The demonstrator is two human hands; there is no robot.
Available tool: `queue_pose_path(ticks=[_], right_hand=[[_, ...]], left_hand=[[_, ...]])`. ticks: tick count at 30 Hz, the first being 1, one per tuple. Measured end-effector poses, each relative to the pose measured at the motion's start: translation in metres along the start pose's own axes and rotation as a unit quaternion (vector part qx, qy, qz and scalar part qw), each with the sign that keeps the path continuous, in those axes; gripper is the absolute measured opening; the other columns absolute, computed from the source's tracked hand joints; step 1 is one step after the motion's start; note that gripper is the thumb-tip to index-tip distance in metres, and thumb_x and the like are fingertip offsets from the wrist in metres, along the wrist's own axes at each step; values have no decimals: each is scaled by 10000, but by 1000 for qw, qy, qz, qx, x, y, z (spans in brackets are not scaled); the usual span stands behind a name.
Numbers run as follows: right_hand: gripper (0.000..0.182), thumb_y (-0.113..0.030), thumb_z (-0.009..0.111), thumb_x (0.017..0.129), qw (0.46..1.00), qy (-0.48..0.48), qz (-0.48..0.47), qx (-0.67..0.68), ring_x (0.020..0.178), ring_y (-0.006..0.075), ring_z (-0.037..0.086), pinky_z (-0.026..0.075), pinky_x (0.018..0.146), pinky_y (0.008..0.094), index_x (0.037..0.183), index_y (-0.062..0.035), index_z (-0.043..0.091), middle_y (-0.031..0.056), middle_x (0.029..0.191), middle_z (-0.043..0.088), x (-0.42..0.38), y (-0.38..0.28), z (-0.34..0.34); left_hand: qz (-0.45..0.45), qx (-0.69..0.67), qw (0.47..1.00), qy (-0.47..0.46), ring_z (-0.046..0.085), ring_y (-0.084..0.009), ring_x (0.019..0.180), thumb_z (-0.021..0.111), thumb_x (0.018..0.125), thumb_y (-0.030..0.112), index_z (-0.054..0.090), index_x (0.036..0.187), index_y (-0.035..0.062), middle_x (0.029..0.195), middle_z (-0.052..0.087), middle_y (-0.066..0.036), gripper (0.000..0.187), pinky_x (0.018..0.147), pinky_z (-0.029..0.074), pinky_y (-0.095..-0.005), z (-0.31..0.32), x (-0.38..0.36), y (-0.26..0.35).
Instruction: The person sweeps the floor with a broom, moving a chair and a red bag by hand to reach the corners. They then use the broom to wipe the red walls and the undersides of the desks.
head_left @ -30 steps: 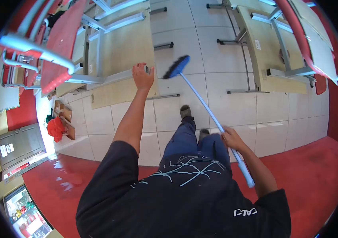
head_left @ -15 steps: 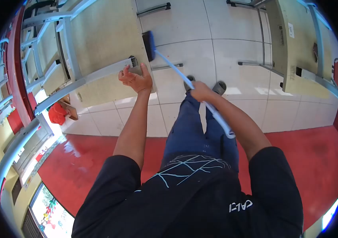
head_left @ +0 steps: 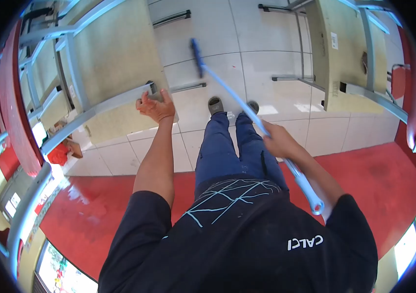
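Overhead, looking down on a person standing on pale floor tiles, both arms out.
Left hand [head_left: 156, 106]: fingers curled over the end of a grey metal leg [head_left: 103, 105] of an upturned desk [head_left: 115, 53]; clenched on it, thumb on the near side.
Desk: tilted, its tan top rising away from that hand.
Broom [head_left: 227, 90]: blue head [head_left: 197, 57] on the tiles ahead of the feet, well beyond the right hand.
Right hand [head_left: 277, 141]: closed round the pale handle about midway; the handle's end pokes out behind the wrist.
Second desk [head_left: 337, 53]: off to the right, apart from both hands.
Doing it well: likely hold the desk steady while sweeping short strokes, bristles flat to the tiles.
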State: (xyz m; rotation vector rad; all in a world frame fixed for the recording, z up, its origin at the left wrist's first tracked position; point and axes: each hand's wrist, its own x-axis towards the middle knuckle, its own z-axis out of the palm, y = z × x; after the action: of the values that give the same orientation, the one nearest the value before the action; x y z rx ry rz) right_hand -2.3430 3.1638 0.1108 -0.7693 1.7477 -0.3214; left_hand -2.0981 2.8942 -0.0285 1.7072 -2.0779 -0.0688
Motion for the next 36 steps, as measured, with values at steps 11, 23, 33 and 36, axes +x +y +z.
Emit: queue_pose_path(ticks=[11,23,33,36], right_hand=[[193,-172,517,789,990,17,24,140,428,211,568,454,414,345,822,-4,606,110,543,565,157,60,31],[455,-63,479,843,945,67,49,315,427,122,501,408,377,255,1292,-1,434,77,647,564,29,22,-80],[220,-52,494,696,957,237,14,166,545,305,632,516,554,405,837,102,564,222,654,610,359,-58,-134],[199,-52,476,717,928,236,60,283,505,283,622,512,506,386,766,119,567,204,598,593,348,-48,-106]], left_hand=[[10,2,1000,-1,329,-336,1121,689,717,309,385,1150,60,1147,354,-176,585,948,254,-476,-6,-3,3],[9,-23,1000,13,358,-400,1052,674,713,242,371,1167,93,1113,365,-224,567,900,284,-516,-16,4,11],[29,-19,999,9,333,-370,1106,674,709,209,340,1168,60,1130,343,-197,588,922,264,-497,-6,3,6],[25,-11,1000,-2,323,-360,1126,672,716,228,341,1176,45,1143,344,-192,596,939,258,-487,-3,0,4]])
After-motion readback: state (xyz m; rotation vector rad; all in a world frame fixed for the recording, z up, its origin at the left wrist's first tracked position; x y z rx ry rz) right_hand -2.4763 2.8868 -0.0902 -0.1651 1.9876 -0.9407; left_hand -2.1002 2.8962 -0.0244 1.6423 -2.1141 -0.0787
